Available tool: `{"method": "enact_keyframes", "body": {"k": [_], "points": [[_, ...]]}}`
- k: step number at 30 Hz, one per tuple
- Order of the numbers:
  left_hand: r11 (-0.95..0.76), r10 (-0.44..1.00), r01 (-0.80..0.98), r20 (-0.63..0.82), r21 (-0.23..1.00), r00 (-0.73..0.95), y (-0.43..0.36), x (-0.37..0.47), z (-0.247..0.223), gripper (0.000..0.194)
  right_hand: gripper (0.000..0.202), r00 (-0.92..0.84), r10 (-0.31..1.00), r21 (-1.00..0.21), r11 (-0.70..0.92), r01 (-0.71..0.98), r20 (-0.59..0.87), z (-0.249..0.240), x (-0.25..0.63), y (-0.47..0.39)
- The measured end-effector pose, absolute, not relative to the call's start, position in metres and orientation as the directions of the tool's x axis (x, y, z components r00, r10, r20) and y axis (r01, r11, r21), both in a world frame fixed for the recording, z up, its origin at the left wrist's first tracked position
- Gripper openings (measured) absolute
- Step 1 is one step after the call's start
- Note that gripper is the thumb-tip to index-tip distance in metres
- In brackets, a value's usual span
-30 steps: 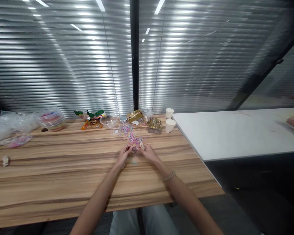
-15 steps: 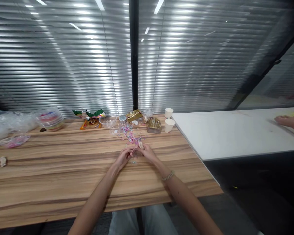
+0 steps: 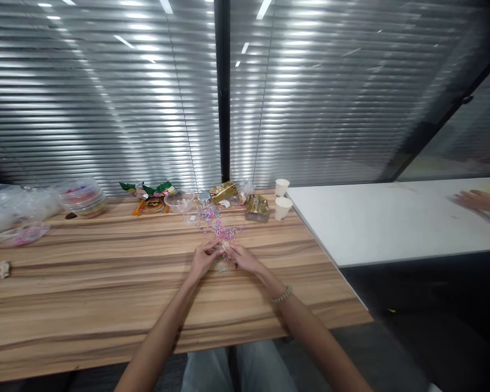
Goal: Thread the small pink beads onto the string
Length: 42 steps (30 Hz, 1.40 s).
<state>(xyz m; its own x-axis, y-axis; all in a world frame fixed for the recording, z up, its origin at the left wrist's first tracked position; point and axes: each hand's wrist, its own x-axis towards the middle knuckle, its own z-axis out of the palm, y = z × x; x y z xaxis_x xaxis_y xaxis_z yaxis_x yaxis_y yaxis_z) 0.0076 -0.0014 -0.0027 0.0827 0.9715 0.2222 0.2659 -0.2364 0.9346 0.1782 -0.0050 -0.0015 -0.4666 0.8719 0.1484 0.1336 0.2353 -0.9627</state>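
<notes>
My left hand [image 3: 204, 258] is closed in a pinch, its fingertips almost meeting those of my right hand over the wooden table [image 3: 106, 294]. My right hand [image 3: 245, 258] grips a small off-white lump [image 3: 225, 246], which sits between the two sets of fingertips. What the left fingertips pinch is too small to make out. Just beyond the hands lies a loose pile of tiny pink, purple and pale blue rings [image 3: 225, 232], like rubber loom bands. A few more rings [image 3: 222, 270] are scattered below the fingers.
Along the back stand a clear bowl [image 3: 179, 202], gold packets [image 3: 257, 208], green wrappers [image 3: 163, 189] and two paper cups [image 3: 283, 208]. Stacked tubs [image 3: 84, 197] and plastic bags [image 3: 20, 204] are at left. Another person's hand [image 3: 476, 200] rests over the white table [image 3: 375, 223].
The off-white lump has moved left and down, between my fingertips. My left hand has turned slightly, and the pink strand between my hands no longer shows clearly. The other person's hand has spread flatter.
</notes>
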Motion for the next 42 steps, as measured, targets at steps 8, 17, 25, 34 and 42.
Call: {"method": "enact_keyframes", "body": {"k": [8, 17, 25, 34, 42], "points": [[-0.451, 0.873, 0.339, 0.329, 0.826, 0.361, 0.0, 0.002, -0.002, 0.037, 0.046, -0.627, 0.765, -0.849, 0.423, 0.316, 0.147, 0.009, 0.184, -0.008], [-0.428, 0.879, 0.386, 0.277, 0.817, 0.389, -0.002, 0.002, 0.011, 0.018, 0.037, -0.541, 0.8, -0.859, 0.447, 0.251, 0.259, 0.008, 0.185, -0.008], [-0.323, 0.912, 0.124, 0.274, 0.938, 0.306, -0.017, 0.01, 0.034, 0.022, 0.034, -0.376, 0.927, -0.967, -0.092, -0.239, 0.004, 0.011, 0.185, -0.002], [0.045, 0.974, -0.211, 0.004, 0.976, 0.225, -0.012, 0.022, 0.01, 0.034, 0.04, -0.379, 0.921, -0.967, -0.012, -0.253, 0.087, 0.003, 0.172, -0.007], [0.211, 0.965, -0.388, -0.129, 0.897, 0.227, -0.012, 0.015, 0.013, 0.028, 0.034, -0.467, 0.818, -0.822, 0.497, 0.277, 0.336, 0.004, 0.182, -0.008]]}}
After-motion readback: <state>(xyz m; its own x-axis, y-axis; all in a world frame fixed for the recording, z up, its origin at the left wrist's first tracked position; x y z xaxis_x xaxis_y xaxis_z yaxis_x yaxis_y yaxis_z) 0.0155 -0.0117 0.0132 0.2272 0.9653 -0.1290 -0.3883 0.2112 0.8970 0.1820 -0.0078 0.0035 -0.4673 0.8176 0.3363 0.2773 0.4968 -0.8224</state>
